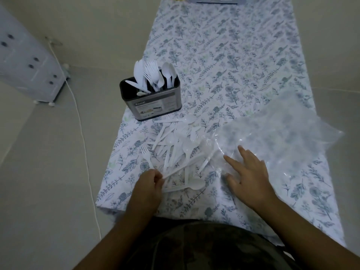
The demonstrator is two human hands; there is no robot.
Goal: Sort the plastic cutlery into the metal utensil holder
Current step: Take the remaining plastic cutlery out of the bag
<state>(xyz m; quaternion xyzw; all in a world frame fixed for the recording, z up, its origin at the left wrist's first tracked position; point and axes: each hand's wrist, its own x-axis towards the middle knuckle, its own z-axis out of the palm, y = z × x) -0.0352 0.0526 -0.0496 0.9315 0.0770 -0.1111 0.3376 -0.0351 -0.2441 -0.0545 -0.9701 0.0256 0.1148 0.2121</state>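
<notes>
Head-cam view down onto a counter (253, 61) covered w/ a white cloth printed in blue-grey leaves. A metal utensil holder (153, 103) stands upright near the counter's left edge, w/ white plastic forks, spoons and knives standing in it, handles down; which compartment each sits in can't be told.

A loose pile of white plastic cutlery (175, 151) lies flat on the cloth just in front of the holder, toward the person, the pieces crossing each other. 1 fork (146, 155) lies at the pile's left edge, tines pointing away from the person. 1 spoon (194, 185) lies at the pile's near edge, bowl to the right.

The left hand (149, 185) sits at the pile's near-left corner, fingers curled narrow and pinching the end of a long white handle that runs up and right across the pile; can't tell what kind of piece it is.

The right hand (248, 172) is right of the pile, fingers spread wide, palm down, resting on a crumpled clear plastic bag (282, 133) that spreads out right of the pile and holder. It holds nothing.
</notes>
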